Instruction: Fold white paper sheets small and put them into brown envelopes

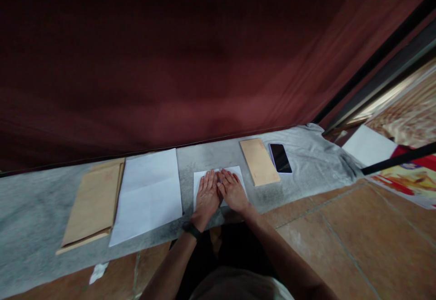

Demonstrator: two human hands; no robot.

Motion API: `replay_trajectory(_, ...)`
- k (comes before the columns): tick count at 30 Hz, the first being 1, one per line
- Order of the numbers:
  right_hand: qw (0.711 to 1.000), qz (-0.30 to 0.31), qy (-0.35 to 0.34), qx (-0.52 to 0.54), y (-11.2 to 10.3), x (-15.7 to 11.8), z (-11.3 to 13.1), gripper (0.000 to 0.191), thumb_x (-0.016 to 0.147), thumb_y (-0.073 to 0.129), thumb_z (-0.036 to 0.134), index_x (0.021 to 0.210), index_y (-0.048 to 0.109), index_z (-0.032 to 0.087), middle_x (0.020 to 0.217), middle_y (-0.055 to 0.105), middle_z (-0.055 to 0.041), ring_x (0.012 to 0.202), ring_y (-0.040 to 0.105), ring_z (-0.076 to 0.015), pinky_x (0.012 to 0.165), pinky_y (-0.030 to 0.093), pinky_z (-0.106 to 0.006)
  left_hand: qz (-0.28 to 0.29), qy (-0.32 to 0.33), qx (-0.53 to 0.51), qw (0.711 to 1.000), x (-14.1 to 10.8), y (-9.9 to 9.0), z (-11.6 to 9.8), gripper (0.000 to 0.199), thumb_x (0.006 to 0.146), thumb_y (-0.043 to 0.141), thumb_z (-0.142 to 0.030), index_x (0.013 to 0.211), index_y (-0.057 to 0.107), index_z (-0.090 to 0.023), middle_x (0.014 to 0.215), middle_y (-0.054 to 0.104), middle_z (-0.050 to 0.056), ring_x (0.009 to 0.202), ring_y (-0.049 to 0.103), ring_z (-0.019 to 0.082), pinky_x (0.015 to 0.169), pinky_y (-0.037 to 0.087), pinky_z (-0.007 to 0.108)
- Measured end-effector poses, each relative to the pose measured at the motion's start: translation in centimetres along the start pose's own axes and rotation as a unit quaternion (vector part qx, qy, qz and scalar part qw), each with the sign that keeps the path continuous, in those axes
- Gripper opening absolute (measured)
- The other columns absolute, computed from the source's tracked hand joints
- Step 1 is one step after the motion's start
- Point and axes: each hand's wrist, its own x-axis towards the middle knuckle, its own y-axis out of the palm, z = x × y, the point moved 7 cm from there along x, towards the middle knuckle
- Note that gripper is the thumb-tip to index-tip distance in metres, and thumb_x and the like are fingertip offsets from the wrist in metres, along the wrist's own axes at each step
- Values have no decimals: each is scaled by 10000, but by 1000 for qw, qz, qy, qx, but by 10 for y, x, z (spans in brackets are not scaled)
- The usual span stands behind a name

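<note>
A folded white sheet of paper (240, 175) lies on the grey cloth in front of me, its middle covered by my hands. My left hand (208, 193) rests flat on its left half, fingers stretched forward. On the right half my right hand (233, 190) lies flat too, angled inward, the two hands close together. Left of them is a larger stack or sheet of white paper (150, 195) with a faint crease across it. A single brown envelope (260, 162) sits to the right of my hands.
Brown envelopes (92, 200) are stacked at the left. A phone (281, 158) lies beyond the single envelope. The grey cloth (30, 213) covers a long narrow surface against a dark red wall-like sheet (190, 64). A white scrap (98, 272) is on the tiled floor (316, 241).
</note>
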Motion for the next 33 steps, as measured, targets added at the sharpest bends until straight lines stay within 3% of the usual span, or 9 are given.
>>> replay_trajectory(5,997,7,-1,-80,13,-2,-8,493,1062,409,380,1525,450,217,1601,408,-95,1479,369,-265,1210,276,-491,-2,-6,-10,1000,-1,0,3,569,998,312,-210,1549,359,-75,1624,349,162,1542,238,260,1248,269,493)
replay_trajectory(12,992,-29,32,-114,11,-11,-33,549,1059,402,409,1555,397,173,1613,378,-137,1483,358,-295,1202,273,-478,-34,-66,-19,997,-10,-4,27,605,1022,324,-333,1541,346,-22,1621,331,207,1534,255,297,1243,269,509)
replay_trajectory(17,990,-50,49,-122,9,-11,-33,591,1052,405,449,1554,392,137,1598,396,-167,1471,370,-320,1200,277,-491,-52,-83,-15,995,-13,-7,33,616,1016,326,-332,1534,348,1,1603,349,237,1521,285,327,1219,309,535)
replay_trajectory(27,987,-54,56,-142,6,-12,-31,580,1045,421,460,1535,430,150,1603,377,-192,1448,402,-345,1179,301,-517,-60,-82,5,995,-14,-9,33,663,1012,371,-502,1520,420,-80,1602,365,207,1521,281,335,1210,312,550)
replay_trajectory(33,987,-65,54,-139,6,-13,-32,565,1044,426,444,1534,434,161,1589,404,-188,1443,414,-333,1174,304,-523,-41,-61,0,997,-30,-10,32,580,1029,328,-393,1511,439,-91,1589,400,182,1507,326,294,1218,317,528)
